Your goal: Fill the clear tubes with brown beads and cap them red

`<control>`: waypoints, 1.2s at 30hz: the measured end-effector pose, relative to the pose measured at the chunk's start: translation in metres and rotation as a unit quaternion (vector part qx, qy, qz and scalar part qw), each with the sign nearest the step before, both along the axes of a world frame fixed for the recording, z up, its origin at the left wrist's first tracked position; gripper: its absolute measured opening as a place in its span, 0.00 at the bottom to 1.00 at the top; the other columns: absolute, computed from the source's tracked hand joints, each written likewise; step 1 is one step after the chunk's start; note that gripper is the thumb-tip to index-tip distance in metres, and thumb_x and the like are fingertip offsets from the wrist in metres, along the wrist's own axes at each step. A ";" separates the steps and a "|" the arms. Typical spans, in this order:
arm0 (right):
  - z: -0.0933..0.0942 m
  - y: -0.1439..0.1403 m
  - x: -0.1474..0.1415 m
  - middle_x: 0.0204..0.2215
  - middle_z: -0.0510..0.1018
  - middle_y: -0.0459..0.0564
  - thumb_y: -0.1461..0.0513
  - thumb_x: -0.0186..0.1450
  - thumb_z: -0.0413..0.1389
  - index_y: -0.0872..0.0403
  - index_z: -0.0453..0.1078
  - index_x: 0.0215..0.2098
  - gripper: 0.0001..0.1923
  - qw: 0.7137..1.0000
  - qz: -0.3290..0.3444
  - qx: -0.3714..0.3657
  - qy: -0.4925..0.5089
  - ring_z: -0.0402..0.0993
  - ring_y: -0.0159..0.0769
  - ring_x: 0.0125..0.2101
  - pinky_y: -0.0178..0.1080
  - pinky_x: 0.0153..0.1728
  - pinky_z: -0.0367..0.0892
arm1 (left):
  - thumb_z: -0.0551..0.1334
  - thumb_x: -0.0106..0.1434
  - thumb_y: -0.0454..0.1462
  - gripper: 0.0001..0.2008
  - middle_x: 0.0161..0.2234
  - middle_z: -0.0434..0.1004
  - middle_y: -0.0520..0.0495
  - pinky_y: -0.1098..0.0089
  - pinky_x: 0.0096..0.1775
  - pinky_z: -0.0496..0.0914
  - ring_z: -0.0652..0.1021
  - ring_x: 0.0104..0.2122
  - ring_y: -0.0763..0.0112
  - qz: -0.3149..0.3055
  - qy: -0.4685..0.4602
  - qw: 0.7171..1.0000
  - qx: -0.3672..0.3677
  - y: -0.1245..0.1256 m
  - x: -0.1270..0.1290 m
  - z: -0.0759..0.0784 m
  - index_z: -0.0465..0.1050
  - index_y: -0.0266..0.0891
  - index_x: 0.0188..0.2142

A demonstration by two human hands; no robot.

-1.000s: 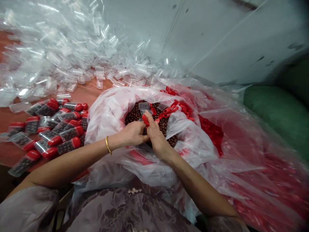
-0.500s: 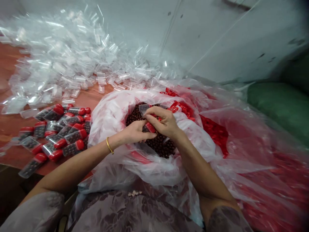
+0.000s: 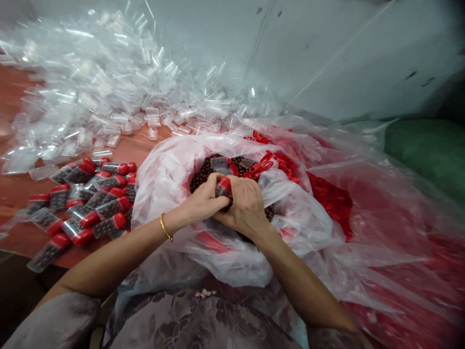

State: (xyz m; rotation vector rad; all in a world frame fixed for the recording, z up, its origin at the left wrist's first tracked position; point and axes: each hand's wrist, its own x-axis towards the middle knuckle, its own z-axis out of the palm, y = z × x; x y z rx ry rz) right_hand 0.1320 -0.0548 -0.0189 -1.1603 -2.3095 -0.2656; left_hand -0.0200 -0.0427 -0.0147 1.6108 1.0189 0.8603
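My left hand (image 3: 208, 199) and my right hand (image 3: 247, 202) are closed together around a small clear container (image 3: 224, 187) with a red cap, held upright with dark balls inside. My left thumb lies across its front, while the right fingers wrap its other side and partly hide it. Beneath them an opened white plastic bag (image 3: 160, 169) holds dark brown balls (image 3: 201, 178). On the balls, just beyond my hands, lie clear empty containers (image 3: 218, 163) and loose red caps (image 3: 267, 162).
Filled red-capped containers (image 3: 109, 206) lie in a pile on the orange table (image 3: 140, 138) at the left. Behind them a large heap of clear empty containers (image 3: 109, 82) reaches the wall (image 3: 290, 53). More red pieces lie under clear plastic sheeting (image 3: 392, 203) at the right.
The red-capped container now stands upright between my hands, where before it was tilted and lower. My right hand has moved from pinching at its top to wrapping around its side.
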 end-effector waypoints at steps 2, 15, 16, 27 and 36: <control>0.001 0.000 0.001 0.39 0.73 0.62 0.46 0.58 0.54 0.61 0.61 0.54 0.34 1.000 0.003 -0.012 0.002 0.67 0.53 0.40 0.54 0.46 0.60 | 0.58 0.54 0.35 0.29 0.46 0.72 0.43 0.62 0.49 0.66 0.74 0.45 0.61 0.002 0.022 1.000 0.006 -0.002 0.001 0.002 0.55 0.36 0.56; -0.011 -0.002 -0.001 0.36 0.73 0.60 0.47 0.56 0.56 0.60 0.59 0.54 0.35 0.998 0.018 -0.021 0.058 0.69 0.51 0.36 0.52 0.40 0.66 | 0.55 0.62 0.39 0.31 0.49 0.74 0.41 0.64 0.49 0.68 0.76 0.45 0.62 -0.026 0.041 0.995 0.087 -0.007 0.002 0.001 0.51 0.35 0.64; -0.009 0.000 -0.002 0.38 0.73 0.61 0.47 0.56 0.57 0.60 0.58 0.56 0.37 0.998 0.021 -0.021 0.061 0.69 0.51 0.38 0.53 0.42 0.66 | 0.55 0.63 0.39 0.29 0.50 0.73 0.42 0.65 0.50 0.68 0.75 0.46 0.63 -0.015 0.028 0.995 0.098 -0.007 0.003 0.002 0.53 0.37 0.63; 0.000 0.010 0.042 0.38 0.77 0.55 0.60 0.66 0.54 0.55 0.74 0.41 0.10 0.988 0.013 -0.144 -0.051 0.70 0.42 0.38 0.43 0.42 0.66 | 0.62 0.59 0.50 0.22 0.31 0.74 0.54 0.67 0.34 0.66 0.75 0.30 0.67 0.372 0.294 0.862 0.180 -0.034 -0.159 0.001 0.68 0.44 0.50; 0.006 0.009 0.008 0.42 0.76 0.60 0.48 0.65 0.53 0.61 0.70 0.49 0.25 0.967 -0.086 -0.164 -0.173 0.67 0.47 0.42 0.43 0.40 0.56 | 0.53 0.66 0.43 0.15 0.41 0.78 0.46 0.62 0.46 0.68 0.77 0.42 0.59 0.243 0.442 0.804 0.316 -0.045 -0.149 0.022 0.72 0.40 0.46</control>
